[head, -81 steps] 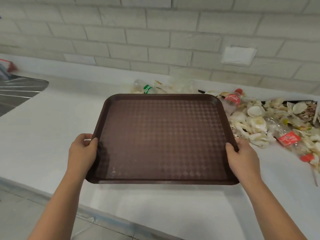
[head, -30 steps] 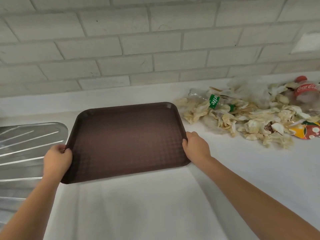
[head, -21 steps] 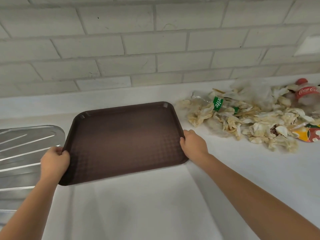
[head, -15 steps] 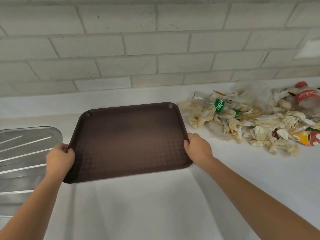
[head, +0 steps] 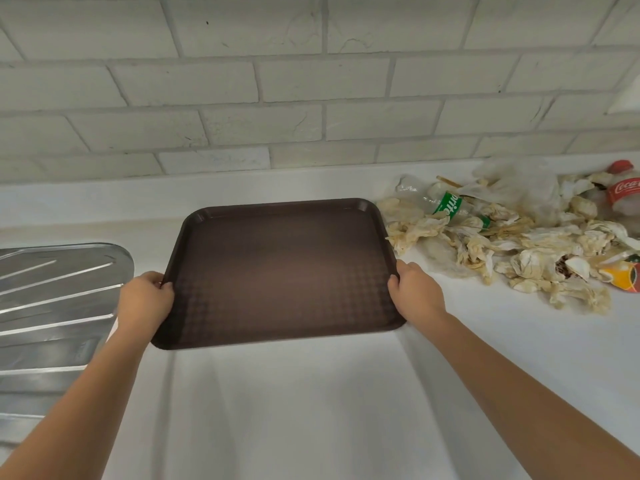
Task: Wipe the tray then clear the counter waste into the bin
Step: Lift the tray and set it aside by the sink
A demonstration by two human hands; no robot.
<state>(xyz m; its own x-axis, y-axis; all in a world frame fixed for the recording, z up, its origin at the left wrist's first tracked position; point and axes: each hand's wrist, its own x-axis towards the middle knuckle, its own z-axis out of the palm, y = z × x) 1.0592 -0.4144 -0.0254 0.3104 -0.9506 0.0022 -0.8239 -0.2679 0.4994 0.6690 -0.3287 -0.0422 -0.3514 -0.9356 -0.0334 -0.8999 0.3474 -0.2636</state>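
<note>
Above the white surface (head: pixel 311 410), a brown tray (head: pixel 280 271) is held level, left hand (head: pixel 145 301) and right hand (head: pixel 417 294) fingers clamped on its side rims; the waste pile (head: pixel 502 244) just beside could be scattered by a careless swing.

Soft, even light falls from above, casting faint forearm shadows across the white counter (head: pixel 311 410) below the dark brown plastic tray (head: pixel 277 271). Wide-angle distortion bends the pale brick wall (head: pixel 311 81) near the edges; the focus is slightly soft.
</note>
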